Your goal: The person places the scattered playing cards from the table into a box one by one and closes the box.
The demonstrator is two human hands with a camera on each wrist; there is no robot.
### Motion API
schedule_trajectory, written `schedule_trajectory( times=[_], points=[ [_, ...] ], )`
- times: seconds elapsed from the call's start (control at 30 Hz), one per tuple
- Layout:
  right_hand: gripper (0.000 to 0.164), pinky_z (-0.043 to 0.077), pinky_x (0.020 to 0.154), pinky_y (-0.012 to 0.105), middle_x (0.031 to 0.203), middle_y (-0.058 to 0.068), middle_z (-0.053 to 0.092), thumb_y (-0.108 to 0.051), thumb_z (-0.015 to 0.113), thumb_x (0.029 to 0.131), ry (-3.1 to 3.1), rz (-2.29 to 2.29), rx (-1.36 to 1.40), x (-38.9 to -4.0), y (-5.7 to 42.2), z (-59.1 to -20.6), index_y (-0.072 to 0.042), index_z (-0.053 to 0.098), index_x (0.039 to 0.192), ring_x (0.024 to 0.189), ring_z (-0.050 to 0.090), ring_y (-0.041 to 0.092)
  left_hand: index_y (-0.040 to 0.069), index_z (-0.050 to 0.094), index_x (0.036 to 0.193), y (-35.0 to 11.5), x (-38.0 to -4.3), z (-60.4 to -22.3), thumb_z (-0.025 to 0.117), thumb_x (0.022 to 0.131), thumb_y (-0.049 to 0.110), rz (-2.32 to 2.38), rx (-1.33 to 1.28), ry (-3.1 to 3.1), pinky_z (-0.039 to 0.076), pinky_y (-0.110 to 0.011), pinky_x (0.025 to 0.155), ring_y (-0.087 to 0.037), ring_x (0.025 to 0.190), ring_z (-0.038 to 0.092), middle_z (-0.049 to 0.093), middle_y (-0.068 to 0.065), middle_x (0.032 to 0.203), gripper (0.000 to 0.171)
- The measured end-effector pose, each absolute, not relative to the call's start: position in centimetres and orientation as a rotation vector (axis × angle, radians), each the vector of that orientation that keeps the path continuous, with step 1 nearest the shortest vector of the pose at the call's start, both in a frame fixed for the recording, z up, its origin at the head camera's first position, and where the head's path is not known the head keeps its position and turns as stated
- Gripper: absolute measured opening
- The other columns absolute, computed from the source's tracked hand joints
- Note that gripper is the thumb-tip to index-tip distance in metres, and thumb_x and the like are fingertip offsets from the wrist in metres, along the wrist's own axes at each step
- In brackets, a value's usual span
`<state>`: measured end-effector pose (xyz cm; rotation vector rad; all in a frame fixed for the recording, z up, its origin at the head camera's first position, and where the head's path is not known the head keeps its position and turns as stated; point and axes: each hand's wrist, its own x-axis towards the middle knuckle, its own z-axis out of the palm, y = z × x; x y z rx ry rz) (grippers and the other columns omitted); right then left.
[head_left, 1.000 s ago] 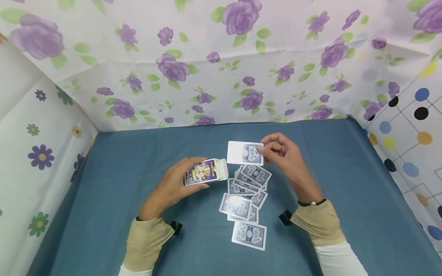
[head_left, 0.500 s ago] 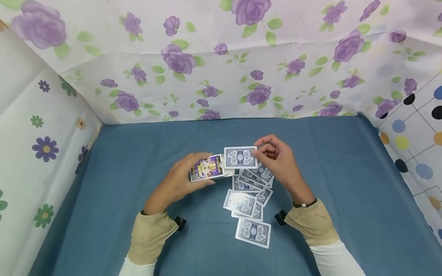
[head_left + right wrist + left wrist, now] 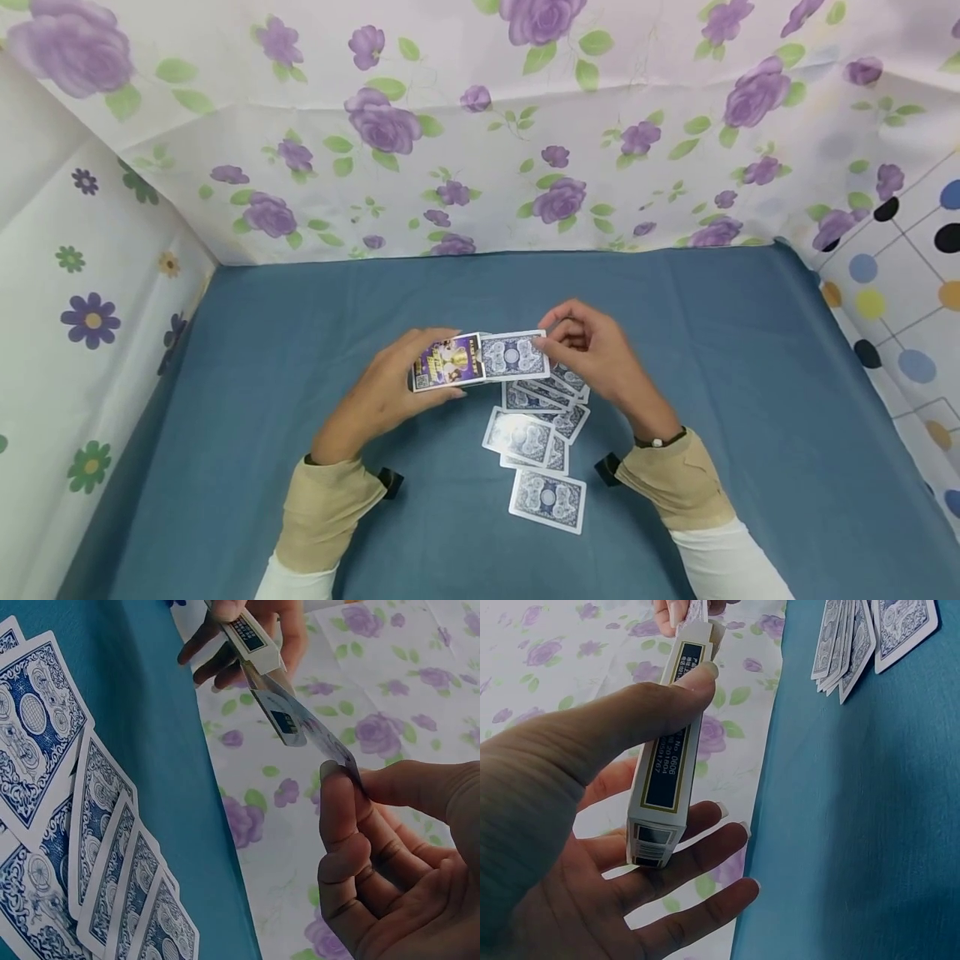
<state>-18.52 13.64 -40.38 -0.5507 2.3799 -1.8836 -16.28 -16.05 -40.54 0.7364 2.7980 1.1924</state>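
Observation:
My left hand (image 3: pixel 382 392) grips a small purple and white card box (image 3: pixel 450 363) between thumb and fingers, its opening toward the right. In the left wrist view the side of the box (image 3: pixel 664 769) faces me with the thumb across it. My right hand (image 3: pixel 596 350) pinches the right end of a blue-backed playing card (image 3: pixel 513 357), back up, whose left end is at the mouth of the box. The right wrist view shows this card (image 3: pixel 324 739) slightly bent, with the box's flap (image 3: pixel 281 720) below it. How far it reaches inside is hidden.
Several blue-backed playing cards (image 3: pixel 525 437) lie overlapped, backs up, on the blue cloth (image 3: pixel 300 333) below the hands. One card (image 3: pixel 547 500) lies nearest the front. Flowered sheets (image 3: pixel 420 167) close off the back and left, a dotted one (image 3: pixel 900 317) the right.
The right hand has moved the card left and down, from above the pile to the box's mouth. The left hand has shifted slightly right and up, still gripping the box.

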Motion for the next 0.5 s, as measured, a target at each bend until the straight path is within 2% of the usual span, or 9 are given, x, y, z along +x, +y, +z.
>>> schedule_trajectory(
  times=[0.27, 0.37, 0.5],
  points=[
    [0.024, 0.04, 0.053, 0.028, 0.077, 0.015, 0.068, -0.009, 0.069, 0.091, 2.407, -1.864, -0.509, -18.5, 12.9, -41.5, 0.002, 0.06, 0.11, 0.056, 0.054, 0.023, 0.025, 0.053, 0.141, -15.2, -16.2, -40.7, 0.078, 0.08, 0.045, 1.17, 0.744, 2.782, 0.045, -0.039, 0.074, -0.015, 0.089, 0.051, 0.058, 0.003, 0.118, 0.069],
    [0.028, 0.04, 0.053, 0.03, 0.076, 0.012, 0.069, -0.013, 0.07, 0.091, 2.44, -1.824, -0.477, -18.3, 12.3, -41.7, 0.001, 0.061, 0.113, 0.059, 0.056, 0.027, 0.025, 0.053, 0.142, -14.9, -16.1, -40.7, 0.077, 0.081, 0.046, 1.174, 0.763, 2.771, 0.045, -0.037, 0.075, -0.014, 0.091, 0.052, 0.057, 0.004, 0.121, 0.069],
    [0.029, 0.038, 0.051, 0.03, 0.073, 0.006, 0.069, -0.021, 0.071, 0.091, 2.481, -1.752, -0.441, -18.0, 11.7, -41.9, -0.006, 0.061, 0.113, 0.059, 0.056, 0.034, 0.024, 0.053, 0.142, -14.6, -16.0, -41.0, 0.076, 0.081, 0.047, 1.194, 0.789, 2.754, 0.045, -0.035, 0.077, -0.012, 0.095, 0.053, 0.057, 0.005, 0.128, 0.069]
  ],
)
